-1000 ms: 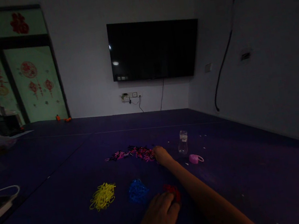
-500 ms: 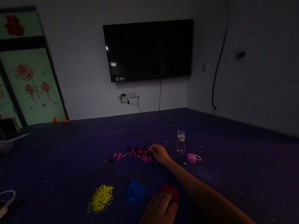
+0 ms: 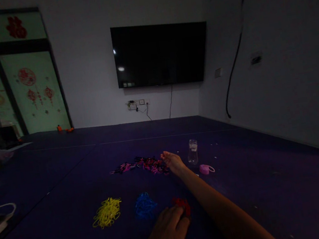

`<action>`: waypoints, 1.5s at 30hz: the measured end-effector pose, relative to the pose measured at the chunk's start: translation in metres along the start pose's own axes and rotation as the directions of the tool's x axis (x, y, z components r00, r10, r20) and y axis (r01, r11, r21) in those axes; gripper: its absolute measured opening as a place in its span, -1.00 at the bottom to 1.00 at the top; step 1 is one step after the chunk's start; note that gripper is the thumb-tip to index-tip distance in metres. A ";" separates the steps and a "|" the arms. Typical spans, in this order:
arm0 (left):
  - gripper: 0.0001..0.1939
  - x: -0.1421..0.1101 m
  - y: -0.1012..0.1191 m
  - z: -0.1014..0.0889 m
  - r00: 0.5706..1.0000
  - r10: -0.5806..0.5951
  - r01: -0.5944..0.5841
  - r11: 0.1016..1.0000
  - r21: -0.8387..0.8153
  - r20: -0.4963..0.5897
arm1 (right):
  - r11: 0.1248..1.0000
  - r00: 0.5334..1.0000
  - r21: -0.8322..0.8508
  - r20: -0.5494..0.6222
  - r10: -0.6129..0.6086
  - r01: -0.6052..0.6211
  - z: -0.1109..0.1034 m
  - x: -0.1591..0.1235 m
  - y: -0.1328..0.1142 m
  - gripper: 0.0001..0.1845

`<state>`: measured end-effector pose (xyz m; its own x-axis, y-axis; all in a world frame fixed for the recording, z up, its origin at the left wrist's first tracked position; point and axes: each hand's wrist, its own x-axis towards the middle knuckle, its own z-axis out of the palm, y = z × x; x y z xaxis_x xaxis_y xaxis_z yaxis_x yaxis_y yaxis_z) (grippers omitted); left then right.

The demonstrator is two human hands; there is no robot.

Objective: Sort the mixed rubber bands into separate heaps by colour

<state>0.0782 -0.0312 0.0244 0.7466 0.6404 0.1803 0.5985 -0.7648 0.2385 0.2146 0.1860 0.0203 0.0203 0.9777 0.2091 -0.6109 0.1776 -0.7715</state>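
My left hand [image 3: 168, 228] lies low in front with its fingers stretched out, palm down. Its fingertips touch a small red pile of elastic bands [image 3: 182, 204] and partly cover it. Farther off, my right hand [image 3: 173, 161] is raised just beyond the right end of a mixed pink, red and black heap of bands [image 3: 150, 164]. Thumb and fingers there are pinched together; what they hold, if anything, is too small and dark to make out. A blue pile of bands [image 3: 145, 205] lies left of the red one, and a yellow pile [image 3: 107, 212] farther left.
Right of my right hand stand a clear bottle [image 3: 193, 152] and a pink lid with a loop [image 3: 205, 169]. Small white scraps dot the purple mat [image 3: 242, 171]. A white-edged object with a cable [image 3: 3, 226] sits at the left edge. A television [image 3: 161, 52] hangs ahead.
My right hand has lifted off the mixed heap and moved slightly right, its fingers turning upward in a pinch. My left hand stays by the red pile.
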 end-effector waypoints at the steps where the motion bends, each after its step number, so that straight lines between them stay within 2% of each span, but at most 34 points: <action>1: -0.43 0.000 0.000 -0.001 1.000 0.002 -0.002 1.000 0.001 0.000 | 0.999 1.000 0.038 -0.015 0.028 -0.027 -0.001 0.000 -0.001 -0.83; 6: -0.45 -0.001 0.002 -0.004 1.000 0.017 -0.017 1.000 0.006 0.001 | 0.980 0.989 0.148 -0.045 0.139 -0.131 -0.005 0.002 -0.005 -0.91; 11: -0.43 0.000 0.002 -0.003 1.000 0.013 -0.013 1.000 0.006 0.004 | 0.981 0.991 0.156 -0.053 0.126 -0.116 -0.007 0.002 -0.012 -0.97; 12: -0.43 0.000 0.002 -0.004 1.000 0.013 -0.013 1.000 0.005 0.002 | 0.987 0.993 0.129 -0.063 0.102 -0.093 -0.008 0.002 -0.013 -0.97; 14: -0.44 0.000 0.002 -0.004 1.000 0.013 -0.013 1.000 0.013 0.002 | 0.999 0.994 -0.009 -0.103 0.029 -0.030 -0.010 0.000 -0.015 -0.86; 16: -0.45 0.000 0.003 -0.004 1.000 0.018 -0.018 0.999 0.032 -0.002 | 0.946 0.987 -0.319 -0.127 -0.097 0.052 -0.012 -0.002 -0.018 -0.72; 17: -0.45 0.001 0.003 -0.003 1.000 0.026 -0.025 0.999 0.046 -0.007 | 0.848 0.980 -0.522 -0.101 -0.171 0.094 -0.012 -0.004 -0.019 -0.67; 18: -0.45 0.001 0.002 -0.002 0.999 0.036 -0.035 0.998 0.060 -0.015 | 0.689 0.972 -0.713 -0.045 -0.230 0.130 -0.012 -0.006 -0.020 -0.64; 19: -0.45 0.002 0.002 0.000 0.998 0.050 -0.047 0.996 0.077 -0.026 | 0.490 0.966 -0.857 0.031 -0.256 0.158 -0.012 -0.008 -0.021 -0.63; 21: -0.47 0.003 0.000 0.004 0.995 0.075 -0.068 0.990 0.120 -0.059 | 0.099 0.961 -0.975 0.176 -0.213 0.201 -0.009 -0.011 -0.023 -0.68; 22: -0.50 0.004 -0.002 0.007 0.993 0.087 -0.075 0.987 0.144 -0.082 | -0.050 0.961 -0.975 0.222 -0.168 0.216 -0.007 -0.012 -0.023 -0.70; 24: -0.59 0.006 -0.005 0.014 0.983 0.110 -0.081 0.977 0.195 -0.145 | -0.253 0.960 -0.937 0.267 -0.083 0.239 -0.002 -0.014 -0.023 -0.70; 25: -0.63 0.007 -0.007 0.019 0.975 0.125 -0.084 0.972 0.220 -0.182 | -0.318 0.959 -0.914 0.279 -0.044 0.251 0.000 -0.014 -0.023 -0.69; 27: -0.70 0.010 -0.011 0.030 0.954 0.156 -0.087 0.961 0.262 -0.255 | -0.388 0.957 -0.880 0.290 0.020 0.275 0.002 -0.013 -0.022 -0.67; 32: -0.83 0.022 -0.021 0.064 0.883 0.167 -0.020 0.947 0.321 -0.439 | -0.410 0.952 -0.860 0.290 0.094 0.303 0.005 -0.005 -0.020 -0.69; 34: -0.83 0.024 -0.022 0.068 0.881 0.148 0.000 0.949 0.314 -0.449 | -0.390 0.955 -0.873 0.284 0.085 0.294 0.005 -0.002 -0.019 -0.72; 36: -0.84 0.022 -0.021 0.063 0.897 0.157 -0.025 0.951 0.309 -0.413 | -0.335 0.960 -0.902 0.276 0.039 0.273 0.003 0.000 -0.019 -0.74; 38: -0.80 0.017 -0.017 0.051 0.920 0.171 -0.063 0.953 0.297 -0.353 | -0.233 0.963 -0.938 0.269 -0.026 0.256 0.000 0.001 -0.019 -0.74; 41: -0.74 0.011 -0.012 0.032 0.949 0.157 -0.086 0.963 0.254 -0.272 | -0.032 0.956 -0.963 0.270 -0.111 0.268 -0.005 0.003 -0.018 -0.70; 45: -0.72 0.010 -0.008 0.023 0.970 0.125 -0.080 0.974 0.210 -0.208 | 0.255 0.949 -0.924 0.238 -0.205 0.286 -0.009 0.004 -0.015 -0.63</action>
<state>0.0870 -0.0205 0.0023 0.7386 0.5402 0.4033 0.5841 -0.8115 0.0172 0.2312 0.1879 0.0268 -0.0437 0.8652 0.4995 0.5808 0.4288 -0.6920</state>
